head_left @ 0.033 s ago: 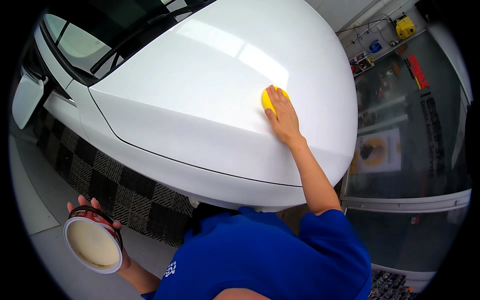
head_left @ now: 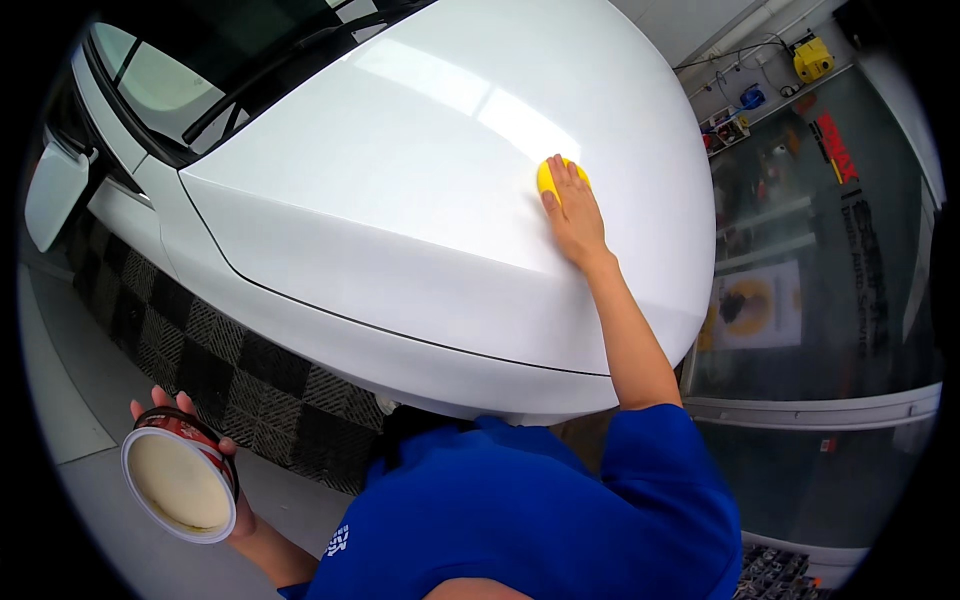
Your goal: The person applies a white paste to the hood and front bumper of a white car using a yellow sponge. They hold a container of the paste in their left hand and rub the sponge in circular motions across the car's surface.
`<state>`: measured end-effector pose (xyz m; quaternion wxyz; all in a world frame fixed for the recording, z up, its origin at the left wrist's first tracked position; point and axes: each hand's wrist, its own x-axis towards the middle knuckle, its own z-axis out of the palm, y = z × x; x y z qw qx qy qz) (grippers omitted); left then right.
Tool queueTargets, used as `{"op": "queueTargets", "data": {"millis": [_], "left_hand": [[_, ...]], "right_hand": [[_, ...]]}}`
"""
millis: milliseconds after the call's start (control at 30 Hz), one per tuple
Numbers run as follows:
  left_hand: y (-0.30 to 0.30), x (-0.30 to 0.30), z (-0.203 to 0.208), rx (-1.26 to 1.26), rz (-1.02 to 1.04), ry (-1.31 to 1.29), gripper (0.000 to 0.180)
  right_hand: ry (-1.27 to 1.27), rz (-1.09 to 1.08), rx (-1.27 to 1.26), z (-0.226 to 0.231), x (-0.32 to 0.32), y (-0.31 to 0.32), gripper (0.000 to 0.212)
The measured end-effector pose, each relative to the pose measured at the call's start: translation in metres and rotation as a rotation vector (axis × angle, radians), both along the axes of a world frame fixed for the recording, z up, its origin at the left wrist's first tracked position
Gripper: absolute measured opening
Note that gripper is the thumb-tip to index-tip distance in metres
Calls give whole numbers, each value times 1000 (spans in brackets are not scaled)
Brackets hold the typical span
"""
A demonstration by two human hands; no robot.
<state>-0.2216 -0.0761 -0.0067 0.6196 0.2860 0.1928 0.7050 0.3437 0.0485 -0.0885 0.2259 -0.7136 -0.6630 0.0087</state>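
My right hand (head_left: pixel 578 222) lies over a round yellow sponge applicator (head_left: pixel 546 181), pressing it against the white car bonnet (head_left: pixel 400 180). Its fingers stretch across the sponge and hide much of it. Low on the left, my left hand (head_left: pixel 246 518) grips a round red tub of wax (head_left: pixel 180 485), tilted so that the pale cream paste inside shows. The fingertips reach past the tub's far side and the thumb rests along its edge. This tub is held away from the car, beyond the bonnet's near side.
A wing mirror (head_left: pixel 58 195) juts out at the far left, near the windscreen wiper (head_left: pixel 265 75). Dark checkered mats (head_left: pixel 240 380) run beside the car. Glass panels (head_left: pixel 790 350) stand at the right; a yellow machine (head_left: pixel 812 60) hangs on the wall behind.
My right hand and the sponge have slid a little away from me and to the right on the bonnet. The left hand with the tub has shifted slightly left and upward.
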Motion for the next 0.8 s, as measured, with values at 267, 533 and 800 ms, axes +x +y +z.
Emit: {"op": "queueTargets", "data": {"millis": [267, 533, 800], "left_hand": [[3, -8, -3, 217, -231, -22, 78], [5, 16, 7, 199, -161, -46, 79], [5, 16, 9, 180, -80, -138, 77]], "right_hand": [[-28, 245, 0, 2, -81, 4, 67], [-42, 237, 91, 2, -107, 72, 65], [-72, 81, 100, 5, -68, 119, 67]]}}
